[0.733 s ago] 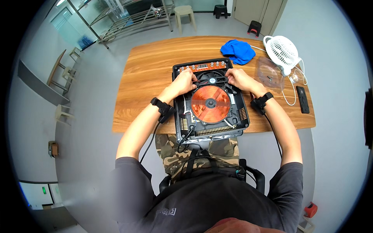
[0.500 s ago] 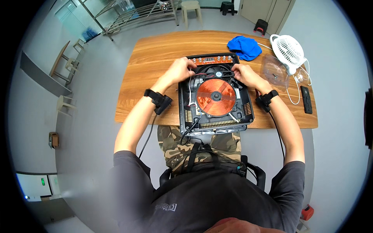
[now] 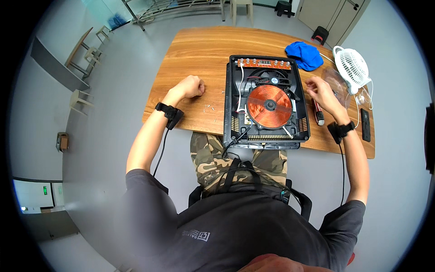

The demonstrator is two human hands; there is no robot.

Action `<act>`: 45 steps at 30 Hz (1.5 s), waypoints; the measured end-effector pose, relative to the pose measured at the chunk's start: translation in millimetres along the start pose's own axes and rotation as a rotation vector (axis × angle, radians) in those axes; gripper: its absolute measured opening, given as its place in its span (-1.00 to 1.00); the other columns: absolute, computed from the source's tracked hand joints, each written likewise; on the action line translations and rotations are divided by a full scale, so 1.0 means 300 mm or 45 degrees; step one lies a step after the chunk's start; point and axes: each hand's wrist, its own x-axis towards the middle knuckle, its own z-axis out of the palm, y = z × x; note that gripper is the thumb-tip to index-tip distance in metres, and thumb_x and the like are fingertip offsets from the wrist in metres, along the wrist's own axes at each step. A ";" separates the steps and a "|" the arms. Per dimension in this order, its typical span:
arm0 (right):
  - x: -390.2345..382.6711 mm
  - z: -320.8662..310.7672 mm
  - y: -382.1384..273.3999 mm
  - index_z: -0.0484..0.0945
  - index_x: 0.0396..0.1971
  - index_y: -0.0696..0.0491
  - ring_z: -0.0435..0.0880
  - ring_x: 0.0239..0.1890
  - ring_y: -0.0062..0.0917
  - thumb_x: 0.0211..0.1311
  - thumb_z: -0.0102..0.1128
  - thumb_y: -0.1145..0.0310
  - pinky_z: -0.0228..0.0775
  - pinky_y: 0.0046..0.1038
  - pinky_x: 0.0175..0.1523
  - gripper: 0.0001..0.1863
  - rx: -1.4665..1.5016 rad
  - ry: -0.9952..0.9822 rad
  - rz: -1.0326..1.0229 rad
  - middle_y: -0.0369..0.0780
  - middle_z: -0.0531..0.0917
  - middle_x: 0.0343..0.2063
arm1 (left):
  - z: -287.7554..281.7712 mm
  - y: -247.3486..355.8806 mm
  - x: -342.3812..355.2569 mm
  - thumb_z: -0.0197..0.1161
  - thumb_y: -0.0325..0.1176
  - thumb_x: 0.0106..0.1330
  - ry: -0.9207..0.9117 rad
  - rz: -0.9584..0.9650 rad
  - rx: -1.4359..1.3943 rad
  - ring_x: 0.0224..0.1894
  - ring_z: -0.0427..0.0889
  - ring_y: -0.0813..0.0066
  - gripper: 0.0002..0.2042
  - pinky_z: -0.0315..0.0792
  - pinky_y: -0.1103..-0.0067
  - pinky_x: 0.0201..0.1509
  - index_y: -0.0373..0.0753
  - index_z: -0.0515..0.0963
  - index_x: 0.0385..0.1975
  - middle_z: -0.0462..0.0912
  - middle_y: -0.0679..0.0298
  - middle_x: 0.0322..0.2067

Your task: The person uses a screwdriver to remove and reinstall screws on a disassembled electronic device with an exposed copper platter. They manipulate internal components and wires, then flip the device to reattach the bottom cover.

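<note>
An open black appliance housing [image 3: 234, 104], with a copper coil [image 3: 269, 113], a fan and an orange control board [image 3: 264, 64] inside, lies on the table. My left hand [image 3: 191, 87] is left of it over the wood, fingers curled closed; anything inside them is hidden. My right hand [image 3: 319, 90] is just off the housing's right side, fingers loosely bent and apart, holding nothing visible. Below that hand lies a red-and-black handled tool [image 3: 318, 115]. Small white scraps [image 3: 209, 107] lie left of the housing.
The wooden table [image 3: 190, 50] bears a blue cloth [image 3: 304, 56], a white fan [image 3: 352, 68] with cord, a clear plastic piece [image 3: 331, 79] and a black strip [image 3: 365, 124]. Behind stand stools [image 3: 282, 8] and a metal rack [image 3: 176, 13].
Both hands have left the housing's interior: my left moved leftward onto the table side, my right moved rightward. The view has shifted, so the housing appears higher and further right.
</note>
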 end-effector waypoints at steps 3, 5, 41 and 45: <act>-0.086 -0.039 0.025 0.53 -0.21 0.23 0.64 -0.25 -0.27 0.17 0.31 0.57 0.54 -0.31 -0.10 -0.80 -0.086 -0.072 0.077 -0.07 0.61 -0.29 | 0.002 -0.020 -0.026 0.40 -0.48 0.09 0.012 0.033 -0.036 -0.36 0.71 0.24 -0.93 0.56 0.42 -0.23 -0.24 0.71 -0.42 0.76 0.13 -0.43; -0.140 -0.047 0.041 0.50 -0.25 0.22 0.62 -0.27 -0.26 0.21 0.30 0.54 0.52 -0.31 -0.13 -0.83 -0.204 -0.141 0.111 -0.08 0.58 -0.31 | 0.010 -0.017 -0.037 0.39 -0.48 0.10 0.016 0.080 -0.056 -0.38 0.70 0.23 -0.94 0.56 0.42 -0.24 -0.26 0.70 -0.43 0.75 0.13 -0.45; -0.314 0.135 0.248 0.37 -0.08 0.17 0.59 -0.14 0.14 0.38 0.20 0.18 0.50 0.03 -0.09 -0.62 -0.584 0.088 0.362 0.09 0.49 -0.09 | 0.066 0.104 0.040 0.44 -0.41 0.19 0.163 0.473 -0.111 -0.25 0.69 0.15 -0.81 0.57 0.38 -0.12 -0.35 0.64 -0.28 0.68 0.06 -0.33; -0.311 0.161 0.231 0.34 -0.06 0.16 0.60 -0.18 0.15 0.43 0.14 0.17 0.52 0.03 -0.14 -0.63 -0.619 0.111 0.366 0.08 0.47 -0.08 | 0.084 0.134 0.067 0.45 -0.41 0.20 0.202 0.450 -0.116 -0.26 0.68 0.15 -0.80 0.56 0.37 -0.14 -0.36 0.62 -0.29 0.66 0.05 -0.34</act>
